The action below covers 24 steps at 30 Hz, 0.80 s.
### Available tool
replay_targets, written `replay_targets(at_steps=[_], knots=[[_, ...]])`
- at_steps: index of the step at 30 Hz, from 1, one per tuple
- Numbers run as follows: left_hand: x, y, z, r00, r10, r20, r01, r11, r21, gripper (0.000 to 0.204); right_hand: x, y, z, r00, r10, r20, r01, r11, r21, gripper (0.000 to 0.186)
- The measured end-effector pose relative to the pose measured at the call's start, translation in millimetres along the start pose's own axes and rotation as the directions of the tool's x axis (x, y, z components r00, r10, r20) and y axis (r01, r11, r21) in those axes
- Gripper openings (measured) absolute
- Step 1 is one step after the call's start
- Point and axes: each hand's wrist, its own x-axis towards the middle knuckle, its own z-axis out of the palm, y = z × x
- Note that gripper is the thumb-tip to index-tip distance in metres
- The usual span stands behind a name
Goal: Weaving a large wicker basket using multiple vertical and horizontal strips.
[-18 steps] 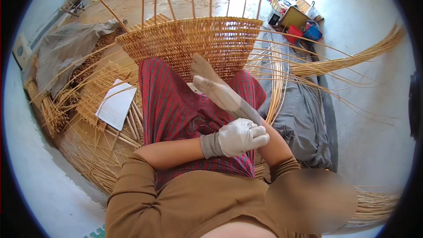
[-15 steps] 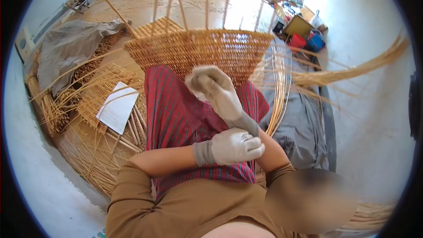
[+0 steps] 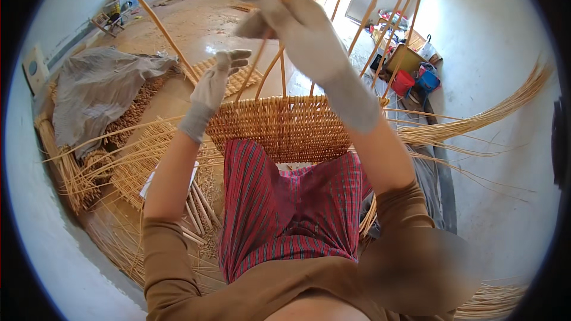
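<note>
Right hand (image 3: 291, 24) apparently gripping upright canes (image 3: 279, 53), left hand (image 3: 217, 83) open beside basket (image 3: 285, 128): risk of snapping if overbent.

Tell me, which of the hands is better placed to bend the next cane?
Probably the right hand: it is closed around the upright canes above the basket. The left hand is open beside them.

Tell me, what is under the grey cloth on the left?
Bundles of cane stick out from under the grey cloth at its right and lower edges. How far they reach beneath it is covered.
</note>
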Motion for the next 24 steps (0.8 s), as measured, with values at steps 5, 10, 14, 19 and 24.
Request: replay_targets(at_steps=[5, 10, 14, 19, 24], knots=[[13.3, -7.5, 14.9, 0.818, -0.237, 0.524, 0.385, 0.903, -0.192, 0.107, -164.8, 33.5, 35.9, 0.966, -0.11, -0.233, 0.23, 0.778, 0.585, 0.043], [16.7, -55.5, 5.4, 0.753, -0.229, 0.618, 0.352, 0.932, -0.084, 0.113, -210.4, 74.8, 14.8, 0.9, 0.102, -0.423, 0.084, 0.912, 0.4, 0.027], [29.2, -14.8, 12.0, 0.617, -0.115, 0.779, 0.393, 0.902, -0.178, 0.096, -221.1, 152.4, -6.6, 0.656, 0.544, -0.523, -0.082, 0.741, 0.667, 0.025], [6.2, -4.9, 36.9, 0.727, -0.299, 0.618, 0.453, 0.886, -0.104, 0.061, -207.2, 148.1, -24.5, 0.686, 0.587, -0.431, -0.196, 0.719, 0.667, 0.024], [2.7, -10.6, 47.7, 0.813, -0.382, 0.44, 0.38, 0.92, 0.097, 0.035, -204.7, 146.4, -20.2, 0.683, 0.57, -0.456, -0.222, 0.758, 0.613, 0.024]])
